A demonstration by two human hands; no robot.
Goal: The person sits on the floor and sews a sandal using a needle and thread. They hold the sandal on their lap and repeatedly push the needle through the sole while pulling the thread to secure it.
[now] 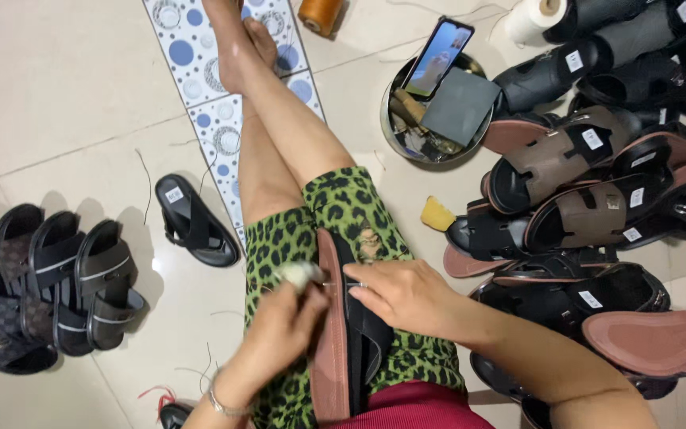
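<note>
Right hand [406,295] pinching black sandal [355,334] on lap, edge up, reddish sole facing left. Left hand [291,314] closed on white-wrapped tool [302,274] at sole rim. Sandal pile [597,206] right, dark pairs [57,278] left, tin [430,119] with phone [438,56] ahead.

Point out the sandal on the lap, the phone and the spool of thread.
Sandal [335,349], head view, brown sole edge.
Phone [438,57], head view, middle of its screen.
Spool of thread [319,13], head view, orange wound side.
</note>
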